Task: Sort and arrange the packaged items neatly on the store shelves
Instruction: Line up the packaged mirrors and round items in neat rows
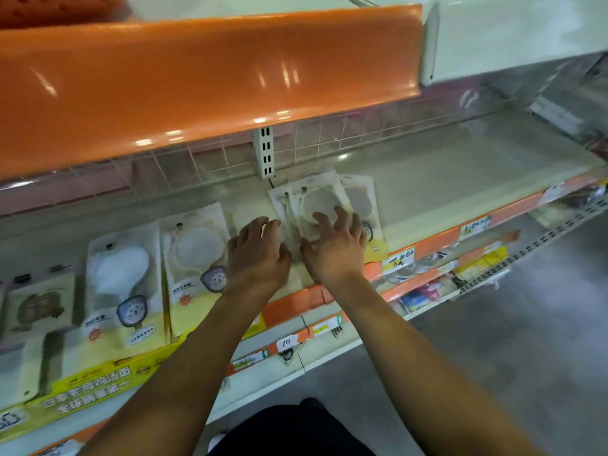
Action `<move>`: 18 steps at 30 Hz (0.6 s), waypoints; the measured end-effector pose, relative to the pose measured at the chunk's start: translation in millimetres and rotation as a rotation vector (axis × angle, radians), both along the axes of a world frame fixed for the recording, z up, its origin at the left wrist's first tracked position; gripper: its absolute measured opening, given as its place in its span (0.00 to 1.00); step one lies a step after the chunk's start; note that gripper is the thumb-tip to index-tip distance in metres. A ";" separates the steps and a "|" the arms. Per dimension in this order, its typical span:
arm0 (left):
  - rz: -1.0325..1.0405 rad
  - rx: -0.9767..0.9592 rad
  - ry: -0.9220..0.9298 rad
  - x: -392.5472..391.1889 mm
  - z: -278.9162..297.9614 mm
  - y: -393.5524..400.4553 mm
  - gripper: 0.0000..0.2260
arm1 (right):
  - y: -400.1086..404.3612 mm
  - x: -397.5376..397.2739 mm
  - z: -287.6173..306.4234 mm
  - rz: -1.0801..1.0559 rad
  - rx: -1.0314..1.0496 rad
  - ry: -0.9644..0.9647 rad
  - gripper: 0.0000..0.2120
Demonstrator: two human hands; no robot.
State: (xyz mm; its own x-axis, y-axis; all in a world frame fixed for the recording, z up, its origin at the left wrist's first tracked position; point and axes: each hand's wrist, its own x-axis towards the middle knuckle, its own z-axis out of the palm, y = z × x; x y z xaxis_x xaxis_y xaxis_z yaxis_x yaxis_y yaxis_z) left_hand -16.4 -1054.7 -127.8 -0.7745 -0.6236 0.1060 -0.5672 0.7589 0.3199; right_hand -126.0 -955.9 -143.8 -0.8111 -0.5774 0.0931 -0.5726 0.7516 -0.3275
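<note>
Right hand (335, 245) covers the lower half of the fanned stack of packs (324, 205); count in the stack unreadable, edges overlap. Left hand (258, 255) hides the shelf (444, 179) surface under its palm, so contact with the stack can't be confirmed. Print on the pack to the left (195, 255) is blurred, illegible. Leftmost packs (39, 304) are motion-smeared and cut by the frame edge. Yellow banner (98, 383) text is partly readable, its left end cropped. Goods on the lower shelves (427, 291) are too small and blurred to identify. Price tags (398, 258) handwritten, not legible, apart from one lower tag reading 10.
</note>
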 end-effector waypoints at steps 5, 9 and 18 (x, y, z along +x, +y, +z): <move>0.026 -0.013 0.005 -11.6 1.7 -2.9 0.20 | -8.7 -19.2 1.0 0.034 0.066 -0.034 0.28; 0.044 -0.019 0.014 -13.5 2.9 -6.4 0.20 | -12.9 -25.0 -0.4 0.046 0.148 -0.078 0.29; 0.074 -0.008 0.028 -9.3 3.5 -8.0 0.19 | -18.6 -27.1 7.6 0.032 0.211 -0.084 0.27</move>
